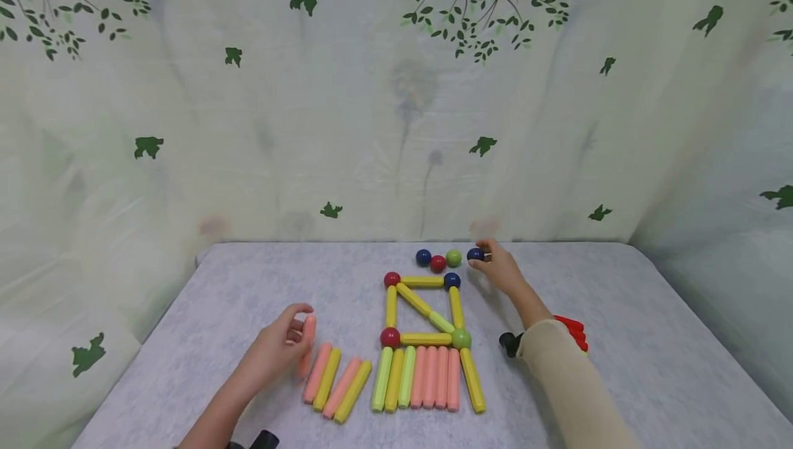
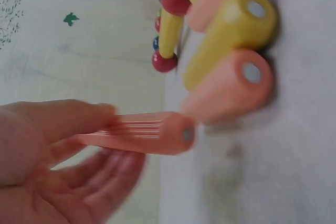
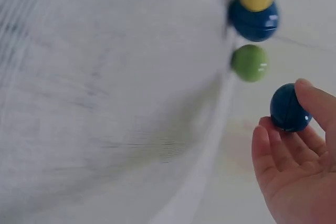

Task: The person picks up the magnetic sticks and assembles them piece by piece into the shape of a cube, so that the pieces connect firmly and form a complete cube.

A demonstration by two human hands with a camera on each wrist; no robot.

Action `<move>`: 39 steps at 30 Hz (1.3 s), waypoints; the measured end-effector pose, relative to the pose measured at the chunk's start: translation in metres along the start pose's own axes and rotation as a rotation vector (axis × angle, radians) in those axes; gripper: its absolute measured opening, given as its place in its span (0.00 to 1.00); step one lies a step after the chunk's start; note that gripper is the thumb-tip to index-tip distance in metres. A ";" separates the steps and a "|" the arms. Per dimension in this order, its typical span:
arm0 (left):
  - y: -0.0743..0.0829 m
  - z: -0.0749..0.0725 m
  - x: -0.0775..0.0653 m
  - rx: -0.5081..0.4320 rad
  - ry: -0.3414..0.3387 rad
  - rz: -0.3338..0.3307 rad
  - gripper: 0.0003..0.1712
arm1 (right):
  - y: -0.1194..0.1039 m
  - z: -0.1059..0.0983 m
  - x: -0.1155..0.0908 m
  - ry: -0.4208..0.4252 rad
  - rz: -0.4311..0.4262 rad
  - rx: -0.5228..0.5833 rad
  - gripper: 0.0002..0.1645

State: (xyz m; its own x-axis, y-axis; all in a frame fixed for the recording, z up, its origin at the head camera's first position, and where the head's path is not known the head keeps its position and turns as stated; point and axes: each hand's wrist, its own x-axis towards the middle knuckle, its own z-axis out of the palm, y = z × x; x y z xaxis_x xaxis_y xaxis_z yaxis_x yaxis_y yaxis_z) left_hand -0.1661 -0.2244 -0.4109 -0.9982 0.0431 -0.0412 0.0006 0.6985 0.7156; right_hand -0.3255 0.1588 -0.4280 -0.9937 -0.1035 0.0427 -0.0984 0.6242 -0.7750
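Observation:
Between thumb and fingers, my left hand pinches a pink magnetic rod, whose round metal end shows in the left wrist view. Just right of it lie pink and yellow rods. At the far side of the table my right hand pinches a dark blue ball between thumb and fingertips. Left of that ball sit a green ball, a red ball and another blue ball. Nearer stands a four-sided frame of yellow rods with balls at its corners and a yellow-and-green diagonal.
A row of green, yellow and pink rods lies against the frame's near side. One yellow rod slants from the green corner ball. Red rods lie partly hidden behind the right sleeve. A patterned curtain hangs behind the table.

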 end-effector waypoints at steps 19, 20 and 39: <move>0.061 0.074 0.043 -0.353 0.033 0.320 0.25 | -0.070 0.012 -0.047 -0.049 -0.330 0.273 0.25; 0.061 0.075 0.043 -0.351 0.026 0.317 0.25 | -0.074 0.015 -0.050 -0.067 -0.343 0.284 0.25; 0.072 0.079 0.040 -0.444 0.072 0.415 0.32 | -0.107 0.050 -0.086 -0.286 -0.501 0.299 0.22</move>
State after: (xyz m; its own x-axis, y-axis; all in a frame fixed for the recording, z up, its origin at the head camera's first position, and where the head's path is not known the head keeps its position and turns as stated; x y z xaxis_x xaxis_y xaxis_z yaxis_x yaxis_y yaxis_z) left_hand -0.2010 -0.1155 -0.4163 -0.9216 0.1890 0.3390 0.3806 0.2689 0.8848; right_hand -0.2266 0.0616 -0.3802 -0.7734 -0.5545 0.3073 -0.4863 0.2078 -0.8487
